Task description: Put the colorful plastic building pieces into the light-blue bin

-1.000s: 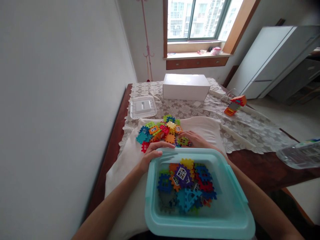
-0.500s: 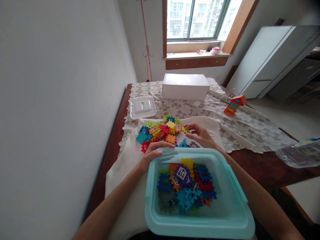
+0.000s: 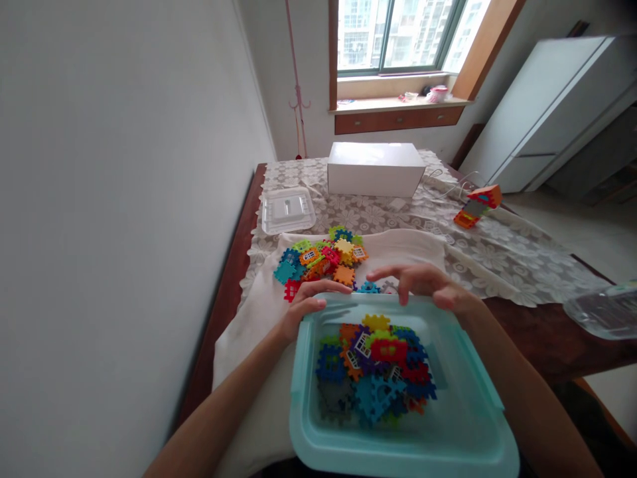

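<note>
A teal plastic bin [image 3: 468, 398] with several colourful notched pieces [image 3: 378, 392] inside stands at the near edge. My left hand [image 3: 308, 307] grips the bin's far left rim, fingers over the edge. Over the far right rim hovers my right hand [image 3: 423, 282], fingers apart and nothing between them. A red piece [image 3: 389, 350] lies on top of the pieces in the bin. Beyond the bin, a heap of notched pieces [image 3: 323, 257] in orange, yellow, teal, green and red rests on a white cloth [image 3: 398, 249].
A white box [image 3: 375, 178] stands at the back of the table. A clear lid [image 3: 288, 210] lies back left. An orange assembled piece [image 3: 476, 206] sits at the right, and a clear plastic container [image 3: 602, 311] is at the right edge. A wall runs along the left.
My right hand has moved from the heap back to the bin's rim and let go of the yellow-green piece. A red piece and a yellow-green one now show on top inside the bin.
</note>
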`<action>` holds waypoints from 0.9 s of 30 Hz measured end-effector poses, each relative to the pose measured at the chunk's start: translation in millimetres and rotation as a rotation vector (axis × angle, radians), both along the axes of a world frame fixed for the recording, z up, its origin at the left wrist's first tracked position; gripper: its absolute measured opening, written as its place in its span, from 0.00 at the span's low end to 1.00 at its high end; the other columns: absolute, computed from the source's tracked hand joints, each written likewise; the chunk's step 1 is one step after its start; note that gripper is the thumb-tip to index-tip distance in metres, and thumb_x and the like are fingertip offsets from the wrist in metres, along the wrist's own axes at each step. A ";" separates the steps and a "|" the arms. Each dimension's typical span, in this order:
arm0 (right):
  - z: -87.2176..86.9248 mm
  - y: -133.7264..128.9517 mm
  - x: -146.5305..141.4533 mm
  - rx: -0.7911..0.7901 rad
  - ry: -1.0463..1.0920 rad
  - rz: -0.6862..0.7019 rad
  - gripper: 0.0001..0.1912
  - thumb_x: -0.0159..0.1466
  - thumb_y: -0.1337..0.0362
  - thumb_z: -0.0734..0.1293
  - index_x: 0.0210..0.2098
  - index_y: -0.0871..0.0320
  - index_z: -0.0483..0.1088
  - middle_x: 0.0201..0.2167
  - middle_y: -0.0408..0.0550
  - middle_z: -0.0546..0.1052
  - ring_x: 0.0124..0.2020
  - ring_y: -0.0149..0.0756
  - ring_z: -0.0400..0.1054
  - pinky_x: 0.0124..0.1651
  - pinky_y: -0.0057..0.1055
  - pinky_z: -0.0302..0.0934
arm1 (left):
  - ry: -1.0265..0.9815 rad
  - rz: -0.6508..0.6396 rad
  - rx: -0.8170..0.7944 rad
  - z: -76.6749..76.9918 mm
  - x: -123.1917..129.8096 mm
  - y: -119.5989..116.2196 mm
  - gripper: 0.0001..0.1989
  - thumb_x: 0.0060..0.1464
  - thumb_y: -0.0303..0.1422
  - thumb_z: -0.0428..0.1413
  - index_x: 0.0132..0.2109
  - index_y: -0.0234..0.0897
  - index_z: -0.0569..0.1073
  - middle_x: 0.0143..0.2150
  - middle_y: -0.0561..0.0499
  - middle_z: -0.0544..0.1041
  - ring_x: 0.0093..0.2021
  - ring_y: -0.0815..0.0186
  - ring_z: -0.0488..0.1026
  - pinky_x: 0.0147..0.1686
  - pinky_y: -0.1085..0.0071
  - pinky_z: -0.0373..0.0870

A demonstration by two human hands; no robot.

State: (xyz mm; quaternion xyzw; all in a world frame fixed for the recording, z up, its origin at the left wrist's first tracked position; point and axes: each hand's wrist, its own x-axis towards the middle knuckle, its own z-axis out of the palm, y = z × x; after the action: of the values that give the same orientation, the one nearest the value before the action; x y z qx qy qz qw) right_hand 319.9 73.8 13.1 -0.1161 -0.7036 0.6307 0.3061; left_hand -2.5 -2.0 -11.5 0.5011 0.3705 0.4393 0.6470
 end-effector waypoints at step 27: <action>-57.3 7.5 -57.0 0.722 -0.492 -0.461 0.07 0.74 0.63 0.69 0.51 0.51 0.73 0.52 0.54 0.82 0.53 0.49 0.78 0.59 0.47 0.73 | 0.011 -0.170 0.118 9.1 25.2 -7.7 0.18 0.48 0.43 0.64 0.42 0.35 0.85 0.41 0.46 0.80 0.40 0.58 0.71 0.41 0.67 0.64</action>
State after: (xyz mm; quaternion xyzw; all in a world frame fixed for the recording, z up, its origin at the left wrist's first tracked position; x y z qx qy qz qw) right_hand 262.9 81.3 -44.3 -0.3007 -0.8845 0.2166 0.2833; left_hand 22.7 -9.7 -2.4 0.5705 0.3034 0.4011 0.6493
